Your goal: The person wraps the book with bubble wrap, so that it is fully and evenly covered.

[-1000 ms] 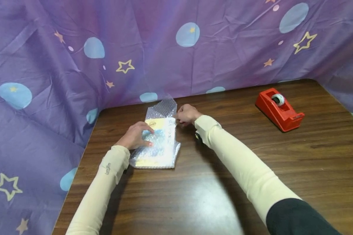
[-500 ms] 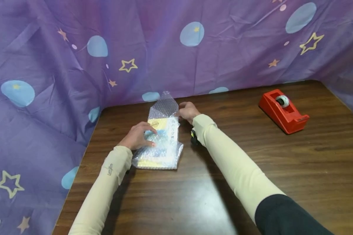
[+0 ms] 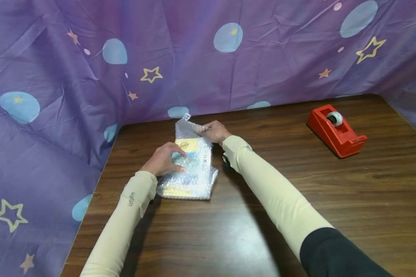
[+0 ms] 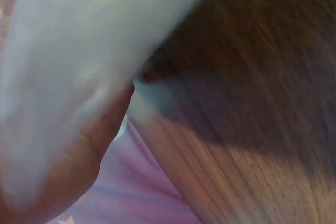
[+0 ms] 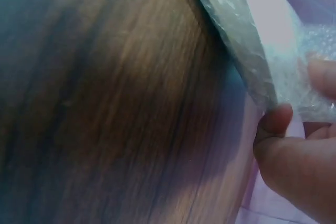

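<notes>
A book [image 3: 190, 181] with a yellow, blue and white cover lies on the table, wrapped in clear bubble wrap [image 3: 183, 130]. My left hand [image 3: 162, 159] rests on the book's left side, thumb and fingers spread over the cover. At the far right corner, my right hand [image 3: 215, 132] pinches the loose far end of the wrap and bends it inward. In the right wrist view, the thumb and fingers of that hand [image 5: 294, 166] are at the wrap beside the book's edge. The left wrist view mostly holds a blurred sleeve [image 4: 79, 40], with the left fingertips hidden.
A red tape dispenser [image 3: 336, 132] with a roll of tape stands at the right on the brown wooden table [image 3: 263, 219]. A purple curtain [image 3: 180, 57] with stars and planets hangs along the table's back and left edges.
My right hand has moved slightly left and now folds the upright far flap of bubble wrap down toward the book. The left hand stays in place on the book.
</notes>
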Available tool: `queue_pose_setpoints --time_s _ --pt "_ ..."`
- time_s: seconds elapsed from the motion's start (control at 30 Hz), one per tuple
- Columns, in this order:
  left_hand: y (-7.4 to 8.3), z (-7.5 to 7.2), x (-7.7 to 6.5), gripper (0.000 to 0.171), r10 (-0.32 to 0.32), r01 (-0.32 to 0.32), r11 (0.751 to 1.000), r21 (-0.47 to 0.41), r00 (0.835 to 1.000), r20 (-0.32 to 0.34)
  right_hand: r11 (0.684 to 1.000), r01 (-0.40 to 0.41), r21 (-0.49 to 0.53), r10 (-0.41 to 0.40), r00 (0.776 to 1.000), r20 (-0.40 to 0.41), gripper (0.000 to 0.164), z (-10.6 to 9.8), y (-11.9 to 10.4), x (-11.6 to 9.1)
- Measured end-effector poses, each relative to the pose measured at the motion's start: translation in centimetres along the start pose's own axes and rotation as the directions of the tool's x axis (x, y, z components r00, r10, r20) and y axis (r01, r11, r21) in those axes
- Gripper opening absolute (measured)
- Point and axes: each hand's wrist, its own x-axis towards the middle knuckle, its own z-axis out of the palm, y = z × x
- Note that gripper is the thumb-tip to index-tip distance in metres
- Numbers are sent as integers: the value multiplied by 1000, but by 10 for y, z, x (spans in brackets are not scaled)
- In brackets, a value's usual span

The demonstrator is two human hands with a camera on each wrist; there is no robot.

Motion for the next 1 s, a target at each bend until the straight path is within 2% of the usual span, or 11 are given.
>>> queue_pose_setpoints --time_s 0.1,0.17,0.23,0.3,0.43,0.57,0.7,0.77,0.87,1.0 --pt "-1 0 -1 42 4 -4 1000 -4 1000 -8 994 70 -87 -65 997 52 29 0 -4 -6" --pt "-1 -1 -2 43 -1 1 1000 -12 1000 -8 974 136 -184 -117 987 108 31 -2 -7 -11" --pt "-1 -2 -2 43 -14 14 1000 -17 1000 -10 934 215 -285 -170 970 175 37 -3 -9 -14" --pt "-1 -2 -2 43 -20 20 1000 -12 1000 -11 875 295 -384 -212 946 243 41 -5 -10 -18" --pt "0 0 0 44 -34 34 999 -4 999 -10 771 395 -499 -238 906 350 39 -7 -7 -24" --pt "1 1 0 46 -61 61 998 -3 998 -22 711 448 -542 -231 877 422 36 -8 -2 -27" --pt "3 1 -1 47 -90 91 996 19 995 -42 662 528 -531 -285 833 473 37 -9 2 -28" --pt "3 1 -2 47 -100 101 994 35 994 -45 643 563 -519 -313 812 492 37 -9 3 -27" --pt "4 2 -1 50 -112 114 992 50 993 -42 634 582 -509 -322 798 510 37 -10 4 -27" --pt "5 2 0 58 -112 113 993 33 993 -40 649 570 -505 -304 802 514 37 -9 5 -28"
